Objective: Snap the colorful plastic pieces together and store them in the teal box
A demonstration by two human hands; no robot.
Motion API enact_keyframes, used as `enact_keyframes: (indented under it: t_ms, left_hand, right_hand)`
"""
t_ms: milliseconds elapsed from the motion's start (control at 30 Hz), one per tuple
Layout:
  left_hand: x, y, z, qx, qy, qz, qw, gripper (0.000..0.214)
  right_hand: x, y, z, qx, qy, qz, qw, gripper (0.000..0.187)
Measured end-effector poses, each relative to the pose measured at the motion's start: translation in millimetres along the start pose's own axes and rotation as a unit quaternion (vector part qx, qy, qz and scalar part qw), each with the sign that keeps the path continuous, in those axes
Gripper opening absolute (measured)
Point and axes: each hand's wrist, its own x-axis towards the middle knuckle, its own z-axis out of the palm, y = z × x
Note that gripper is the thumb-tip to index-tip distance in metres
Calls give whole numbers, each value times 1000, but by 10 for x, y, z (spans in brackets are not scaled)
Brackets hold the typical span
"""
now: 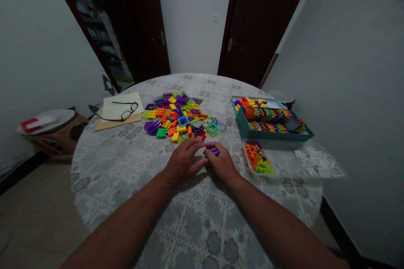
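Note:
Over the near middle of the table my two hands meet at the fingertips. My right hand (220, 164) is closed round purple plastic building pieces (214, 151), pinched between thumb and fingers and partly hidden by them. Beside it, my left hand (185, 159) has its thumb and fingers apart, with its fingertips close to my right hand; nothing shows in its grip. Just beyond the hands lies a loose pile of colourful plastic building pieces (173, 123), some of them tubes in yellow, orange, green and purple, others flat toothed shapes.
A teal box (277, 135) full of colourful pieces stands at the right. In front of it, a clear plastic tray (285, 176) holds orange and green pieces and white pieces (318, 162). Eyeglasses (126, 113) rest on paper (115, 107) at the left. A patterned cloth (126, 176) covers the round table.

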Motion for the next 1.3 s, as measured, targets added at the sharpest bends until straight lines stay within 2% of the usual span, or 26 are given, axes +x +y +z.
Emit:
enact_keyframes:
  t_ms: [100, 300, 467, 600, 767, 1067, 1167, 1300]
  left_hand:
    - [20, -77, 8, 100, 22, -70, 992, 40]
    - [195, -275, 77, 244, -33, -153, 957, 47]
    - [405, -346, 71, 314, -61, -168, 932, 44]
    - [479, -464, 34, 317, -67, -139, 936, 28]
    - [484, -582, 20, 334, -70, -142, 929, 17]
    - [471, -422, 75, 286, -73, -149, 944, 22]
    - [464, -434, 110, 250, -60, -170, 951, 22]
    - [462, -444, 114, 175, -29, -192, 965, 33]
  right_hand:
    - [-1, 6, 11, -25, 9, -18, 999, 28]
    - [-35, -28, 50, -75, -30, -70, 994, 27]
    - [-24, -20, 41, -96, -31, -81, 992, 26]
    - [-26, -31, 40, -91, -36, -80, 992, 26]
    - [-48, -50, 26, -107, -34, -72, 991, 23]
    - [-139, -47, -87, -105, -32, -59, 992, 21]
    - [-160, -32, -120, -103, -29, -50, 993, 22]
    - [-172, -34, -137, -104, -27, -34, 994, 24]
